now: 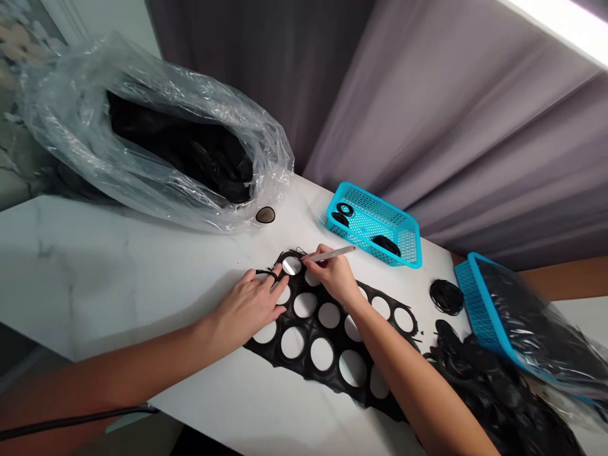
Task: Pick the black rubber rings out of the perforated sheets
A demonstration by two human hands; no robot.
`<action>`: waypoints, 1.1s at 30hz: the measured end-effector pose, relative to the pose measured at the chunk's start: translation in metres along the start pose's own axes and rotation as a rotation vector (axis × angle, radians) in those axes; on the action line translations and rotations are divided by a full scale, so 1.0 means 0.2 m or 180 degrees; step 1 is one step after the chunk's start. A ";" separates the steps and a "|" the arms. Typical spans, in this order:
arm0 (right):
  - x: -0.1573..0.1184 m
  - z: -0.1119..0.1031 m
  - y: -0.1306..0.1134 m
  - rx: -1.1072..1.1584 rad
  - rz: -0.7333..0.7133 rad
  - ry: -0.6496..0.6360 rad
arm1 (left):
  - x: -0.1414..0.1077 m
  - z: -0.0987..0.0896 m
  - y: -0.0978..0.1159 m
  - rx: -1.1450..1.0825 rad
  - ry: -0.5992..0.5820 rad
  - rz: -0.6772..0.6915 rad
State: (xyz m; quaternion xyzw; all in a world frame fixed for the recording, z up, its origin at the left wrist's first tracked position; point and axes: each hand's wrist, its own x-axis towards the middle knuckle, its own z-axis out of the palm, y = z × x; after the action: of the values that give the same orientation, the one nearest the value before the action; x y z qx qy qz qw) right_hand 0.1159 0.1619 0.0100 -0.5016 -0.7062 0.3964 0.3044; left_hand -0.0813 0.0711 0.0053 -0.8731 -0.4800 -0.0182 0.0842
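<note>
A black sheet (317, 322) with rows of round holes lies flat on the white table, the white surface showing through the holes. My left hand (249, 304) rests on its left end with fingers spread, and a thin black ring (266, 273) lies at the fingertips. Between the thumb and fingers of my right hand (332, 272) is a slim, pale, pen-like tool (335, 253). The tool's tip is at the sheet's upper left corner, beside a hole. My right forearm hides part of the sheet's right side.
Behind the sheet stands a blue basket (413, 244) holding a few black rings. A clear plastic bag (156, 82) of black material fills the back left, near a small dark oval piece (265, 215). On the right are a black ring bundle (446, 297), black scraps (494, 380) and another blue basket (482, 316).
</note>
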 end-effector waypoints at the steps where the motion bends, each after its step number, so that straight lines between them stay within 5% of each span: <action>1: -0.01 0.03 0.00 0.0085 0.0030 -0.0142 | -0.01 0.01 -0.01 -0.0029 0.0009 0.0003; 6: -0.05 0.08 0.03 0.0382 0.0030 -0.0546 | -0.04 0.04 -0.01 -0.0175 0.0026 -0.0070; 13: -0.06 0.08 0.05 0.0180 -0.0188 -0.0516 | -0.04 0.04 0.00 -0.0189 0.0018 -0.0065; 21: -0.11 0.10 0.03 -0.1473 -0.1442 -0.0556 | -0.04 0.02 0.00 -0.0286 -0.0096 -0.0106; 23: -0.07 0.05 0.05 -0.1826 -0.1543 -0.0302 | -0.04 0.01 0.00 -0.0287 -0.0149 -0.0121; 28: 0.10 -0.16 0.10 -0.2063 -0.0774 0.1523 | -0.02 0.01 -0.01 -0.0244 -0.0192 -0.0144; 30: 0.11 -0.20 0.08 -0.1918 -0.0569 0.1634 | -0.03 0.00 -0.03 -0.0315 -0.0182 -0.0112; 33: 0.03 -0.13 0.01 -0.1177 -0.0482 0.1000 | -0.07 -0.02 -0.04 -0.0369 -0.0109 -0.0065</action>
State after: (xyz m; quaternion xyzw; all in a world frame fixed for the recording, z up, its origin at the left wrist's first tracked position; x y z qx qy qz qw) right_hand 0.1369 0.1747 0.0223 -0.5498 -0.7462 0.1537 0.3424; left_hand -0.0951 0.0635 0.0094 -0.8717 -0.4883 -0.0319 0.0250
